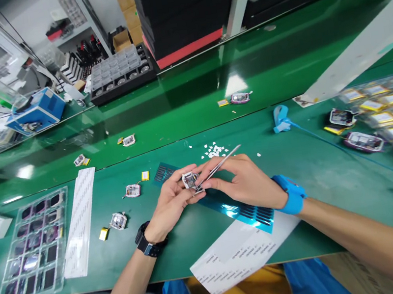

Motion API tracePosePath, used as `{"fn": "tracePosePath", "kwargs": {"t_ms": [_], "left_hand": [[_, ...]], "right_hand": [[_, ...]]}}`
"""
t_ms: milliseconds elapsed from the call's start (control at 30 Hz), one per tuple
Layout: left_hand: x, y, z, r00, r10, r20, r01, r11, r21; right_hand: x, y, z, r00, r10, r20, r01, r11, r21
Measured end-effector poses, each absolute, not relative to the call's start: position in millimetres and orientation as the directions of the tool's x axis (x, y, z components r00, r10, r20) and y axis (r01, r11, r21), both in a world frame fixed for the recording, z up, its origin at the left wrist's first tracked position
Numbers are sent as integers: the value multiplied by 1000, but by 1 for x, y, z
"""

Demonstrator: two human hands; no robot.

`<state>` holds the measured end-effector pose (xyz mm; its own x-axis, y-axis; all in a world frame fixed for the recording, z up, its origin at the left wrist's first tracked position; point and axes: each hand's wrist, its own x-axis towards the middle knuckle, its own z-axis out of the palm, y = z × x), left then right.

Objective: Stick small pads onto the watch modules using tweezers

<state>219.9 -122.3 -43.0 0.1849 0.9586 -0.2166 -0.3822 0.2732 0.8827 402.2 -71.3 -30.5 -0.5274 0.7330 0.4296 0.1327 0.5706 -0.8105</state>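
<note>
Currently the left hand (pixel 171 201) pinches a small module (pixel 189 180) above the mid counter (pixel 307 164), the right hand (pixel 245 184) closed on tweezers (pixel 218 165) touching it; excess tip pressure could likely scratch it or flick it loose.

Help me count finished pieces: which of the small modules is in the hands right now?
The small module pinched by the left hand, touched by tweezers in the right hand; the others lie loose.

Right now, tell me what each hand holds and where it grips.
Left hand pinches the small module by its edges; right hand grips the tweezers mid-shaft, tips at the module.
</note>
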Motion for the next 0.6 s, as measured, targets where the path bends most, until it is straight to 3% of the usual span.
{"fn": "tracePosePath", "kwargs": {"t_ms": [600], "left_hand": [[217,-126,-42,164,974,-154,-406,209,890]], "right_hand": [[409,-69,-28,-548,708,445,70,569,-819]]}}
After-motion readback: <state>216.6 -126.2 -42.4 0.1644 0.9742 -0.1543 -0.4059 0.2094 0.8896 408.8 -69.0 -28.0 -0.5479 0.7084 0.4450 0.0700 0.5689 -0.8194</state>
